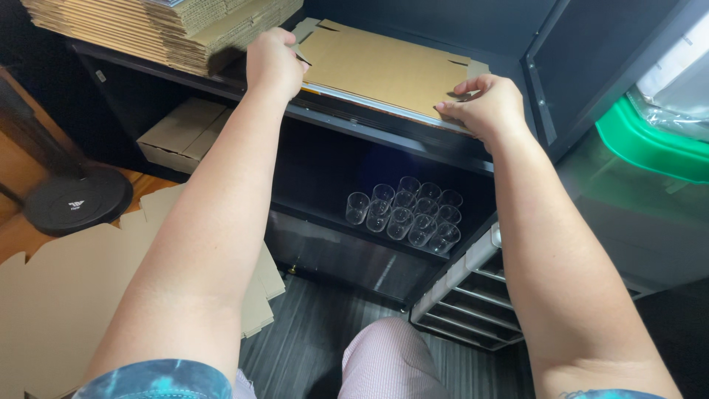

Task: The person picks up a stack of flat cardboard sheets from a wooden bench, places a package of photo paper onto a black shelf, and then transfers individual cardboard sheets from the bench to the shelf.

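Stacked flat cartons (159,29) sit far left on the dark shelf unit (384,133). Left hand (272,63) pinches the flat cardboard sheet (380,70) lying on the top shelf; right hand (487,107) grips its near edge. Below, clear cups (406,214) cluster together; a green-lidded bin (650,144) stands right.

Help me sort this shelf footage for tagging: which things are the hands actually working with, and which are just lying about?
In hand:
left hand and right hand, both gripping the flat cardboard sheet on the top shelf

Lying about:
stack of flattened cardboard
clear plastic cups
cardboard on the floor
green-lidded bin
round black base
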